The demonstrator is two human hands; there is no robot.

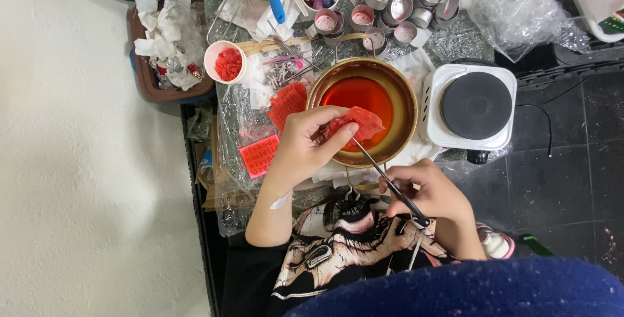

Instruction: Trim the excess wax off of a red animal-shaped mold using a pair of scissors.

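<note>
Over the pot (403,96) of red liquid, left hand (300,148) pinches a red wax sheet (356,124) while right hand (434,195) grips scissors (390,184), trimming it; the next cut needs steady aim.

A plain off-white wall (78,180) fills the left side, evenly lit with a soft shadow low down. Right of the wall stands the counter (229,216), its top wrapped in crinkled, glittery clear plastic. Beyond the counter, farthest from the wall, lies a dark tiled floor (572,161) with pale grout lines. A thin black cable (545,122) runs over the floor beside the counter.
</note>
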